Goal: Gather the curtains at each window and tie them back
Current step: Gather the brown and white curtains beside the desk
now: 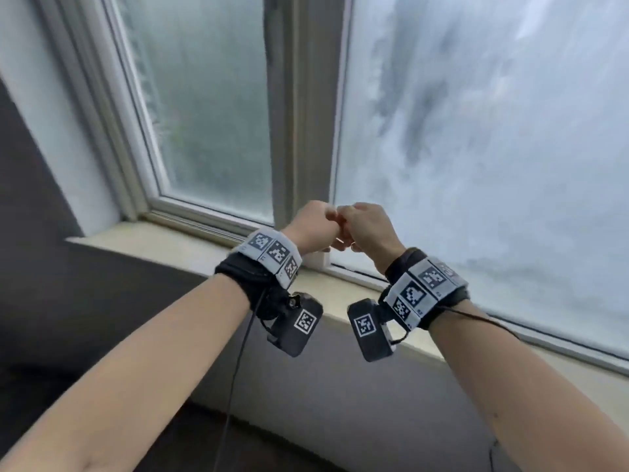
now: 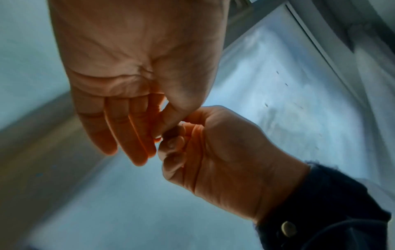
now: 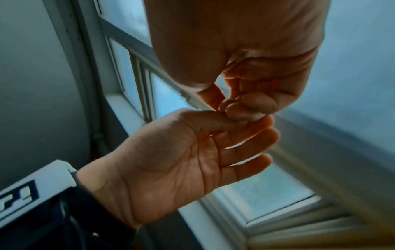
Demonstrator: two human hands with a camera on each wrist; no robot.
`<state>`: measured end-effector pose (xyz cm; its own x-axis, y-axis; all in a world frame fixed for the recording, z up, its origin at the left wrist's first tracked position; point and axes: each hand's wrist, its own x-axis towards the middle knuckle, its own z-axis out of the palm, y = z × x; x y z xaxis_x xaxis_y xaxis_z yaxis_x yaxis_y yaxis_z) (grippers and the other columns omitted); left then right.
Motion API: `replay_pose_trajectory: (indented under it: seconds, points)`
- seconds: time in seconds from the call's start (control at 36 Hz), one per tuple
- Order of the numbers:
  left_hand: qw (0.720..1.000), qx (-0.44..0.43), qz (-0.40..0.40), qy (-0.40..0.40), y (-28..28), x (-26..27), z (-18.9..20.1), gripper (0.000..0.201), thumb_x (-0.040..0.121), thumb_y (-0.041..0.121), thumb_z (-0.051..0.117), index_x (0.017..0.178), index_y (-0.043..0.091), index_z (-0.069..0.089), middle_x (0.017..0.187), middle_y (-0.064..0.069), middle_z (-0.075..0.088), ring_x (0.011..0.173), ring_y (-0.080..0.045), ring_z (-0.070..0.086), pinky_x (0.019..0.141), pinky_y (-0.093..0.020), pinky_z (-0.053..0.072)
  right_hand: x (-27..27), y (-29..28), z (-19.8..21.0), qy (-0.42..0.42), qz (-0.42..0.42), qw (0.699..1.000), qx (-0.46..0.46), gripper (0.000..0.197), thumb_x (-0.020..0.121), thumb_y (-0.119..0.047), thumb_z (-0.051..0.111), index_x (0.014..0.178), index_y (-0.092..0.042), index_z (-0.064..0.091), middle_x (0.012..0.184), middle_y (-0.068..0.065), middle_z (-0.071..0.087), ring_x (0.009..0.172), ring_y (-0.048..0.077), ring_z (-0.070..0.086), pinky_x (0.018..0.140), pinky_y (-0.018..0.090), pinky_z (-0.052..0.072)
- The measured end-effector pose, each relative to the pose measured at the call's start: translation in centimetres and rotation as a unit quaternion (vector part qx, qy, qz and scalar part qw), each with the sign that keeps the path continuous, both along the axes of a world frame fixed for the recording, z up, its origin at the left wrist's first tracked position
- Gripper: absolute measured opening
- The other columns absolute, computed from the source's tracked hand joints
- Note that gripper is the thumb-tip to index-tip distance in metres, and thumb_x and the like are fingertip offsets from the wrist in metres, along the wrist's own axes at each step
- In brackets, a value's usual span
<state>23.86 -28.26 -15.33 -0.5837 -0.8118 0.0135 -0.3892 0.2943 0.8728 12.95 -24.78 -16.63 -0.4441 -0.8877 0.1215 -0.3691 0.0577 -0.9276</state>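
Both hands meet just above the window sill (image 1: 190, 248), a little below the middle of the head view, in front of the upright frame post (image 1: 299, 131) between two panes. The left hand (image 1: 315, 224) has thumb and forefinger pressed together in a pinching grip, its other fingers hanging loose; the right hand (image 1: 369, 229) is curled with its fingertips (image 2: 171, 143) touching the left's. Whether anything thin sits in that pinch I cannot tell, since no cord or tie shows in any view. The curtain (image 1: 493, 165) appears to be the pale, sheer cloth covering the pane in the right half of the frame; it hangs flat and ungathered, touched by neither hand. The pane at upper left (image 1: 211, 114) looks frosted and bare. My worry is that if a tie is being fiddled with, it could slip from so light a pinch and drop behind the sill, and the sheer cloth may slide out of a loose knot
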Motion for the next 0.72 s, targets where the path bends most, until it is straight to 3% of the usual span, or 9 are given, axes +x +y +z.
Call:
replay_pose_trajectory:
  seconds: [0.08, 0.17, 0.25, 0.36, 0.5, 0.61, 0.72]
  points:
    - [0.995, 0.023, 0.086, 0.033, -3.7, 8.6, -0.4, 0.020, 0.093, -0.001, 0.053, 0.080, 0.007, 0.065, 0.060, 0.000, 0.069, 0.055, -0.015, 0.068, 0.067, -0.032, 0.056, 7.8, -5.3, -0.1, 0.017, 0.077, 0.997, -0.003, 0.028, 0.086, -0.021, 0.052, 0.058, -0.016, 0.055, 0.060, 0.005, 0.058, 0.062, 0.023, 0.054, 0.055, 0.032, 0.040]
    - [0.985, 0.036, 0.162, 0.045, -5.9, 15.7, -0.9, 0.016, 0.095, 0.001, 0.052, 0.090, 0.004, 0.066, 0.069, -0.006, 0.070, 0.046, -0.010, 0.065, 0.054, -0.024, 0.055, 14.5, -9.4, -0.6, 0.016, 0.147, 0.989, 0.004, 0.030, 0.085, -0.020, 0.054, 0.056, -0.017, 0.057, 0.056, 0.003, 0.059, 0.059, 0.022, 0.055, 0.059, 0.033, 0.042]
    - [0.969, 0.034, 0.236, 0.065, -8.4, 22.2, -1.9, 0.018, 0.096, 0.005, 0.050, 0.091, 0.005, 0.068, 0.076, -0.008, 0.070, 0.046, -0.012, 0.063, 0.050, -0.024, 0.052, 20.8, -13.3, -1.7, 0.014, 0.217, 0.976, 0.021, 0.022, 0.082, -0.022, 0.054, 0.061, -0.016, 0.060, 0.056, 0.005, 0.060, 0.055, 0.020, 0.054, 0.055, 0.032, 0.041]
    - [0.945, 0.040, 0.312, 0.086, -12.1, 29.5, -2.9, 0.015, 0.096, 0.003, 0.053, 0.098, 0.001, 0.068, 0.075, -0.009, 0.069, 0.048, -0.013, 0.063, 0.049, -0.023, 0.051, 28.2, -18.7, -2.9, -0.012, 0.287, 0.957, 0.035, 0.015, 0.086, -0.019, 0.054, 0.076, -0.012, 0.063, 0.059, 0.000, 0.059, 0.049, 0.014, 0.052, 0.044, 0.024, 0.036]
    - [0.920, 0.017, 0.380, 0.092, -18.4, 37.8, -2.5, 0.021, 0.095, 0.001, 0.052, 0.080, 0.011, 0.062, 0.065, -0.003, 0.065, 0.037, -0.003, 0.058, 0.049, -0.022, 0.048, 37.5, -27.0, -2.1, -0.015, 0.345, 0.938, 0.032, 0.017, 0.085, -0.016, 0.053, 0.070, -0.014, 0.060, 0.058, 0.000, 0.057, 0.049, 0.015, 0.051, 0.045, 0.024, 0.036]
    - [0.905, 0.013, 0.417, 0.084, -23.9, 43.9, -1.0, 0.020, 0.094, -0.001, 0.055, 0.078, 0.011, 0.061, 0.067, -0.006, 0.065, 0.044, -0.010, 0.059, 0.045, -0.020, 0.048, 44.3, -33.7, -0.6, -0.008, 0.384, 0.923, 0.014, 0.019, 0.082, -0.015, 0.053, 0.063, -0.015, 0.056, 0.055, 0.000, 0.056, 0.049, 0.017, 0.050, 0.044, 0.024, 0.034]
    - [0.882, -0.003, 0.464, 0.080, -29.5, 51.8, 0.9, 0.023, 0.093, 0.000, 0.055, 0.074, 0.013, 0.058, 0.078, -0.015, 0.068, 0.054, -0.015, 0.063, 0.058, -0.026, 0.052, 52.8, -40.3, 1.5, -0.008, 0.421, 0.907, 0.008, 0.016, 0.076, -0.021, 0.054, 0.062, -0.016, 0.061, 0.055, 0.001, 0.057, 0.052, 0.021, 0.049, 0.043, 0.025, 0.033]
